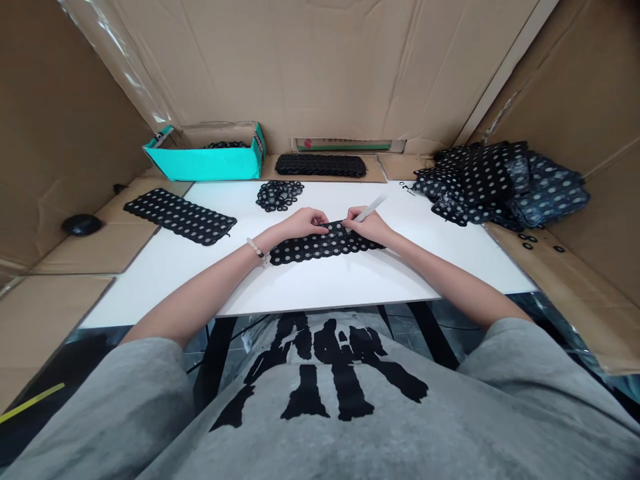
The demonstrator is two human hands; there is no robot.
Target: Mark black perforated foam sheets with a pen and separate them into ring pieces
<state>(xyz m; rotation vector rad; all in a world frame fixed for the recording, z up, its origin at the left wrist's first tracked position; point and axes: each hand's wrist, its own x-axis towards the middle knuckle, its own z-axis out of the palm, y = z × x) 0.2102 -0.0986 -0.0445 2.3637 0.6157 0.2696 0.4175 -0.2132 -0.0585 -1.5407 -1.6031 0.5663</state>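
A black rubber-like sheet [320, 245] with rows of round pale holes lies flat on the white board in front of me. My left hand [306, 223] rests at its upper edge, fingers bent and pinched on it. In my right hand [369, 225] is a pale, slim pen-like tool [374, 204], held like a pen and slanting up to the right. Its lower tip meets the sheet near my left fingertips, though the tip itself is hidden by my fingers. Just beyond my left hand sits a heap of small black rings [280, 195].
Another holed sheet [180, 217] lies to the left, near a black rounded object [81, 225]. Behind are a turquoise box [205, 164] with black pieces inside and a black stack [321, 165]. A large pile of holed sheets [493, 180] stands right. Cardboard walls [300, 67] surround the white board [330, 287].
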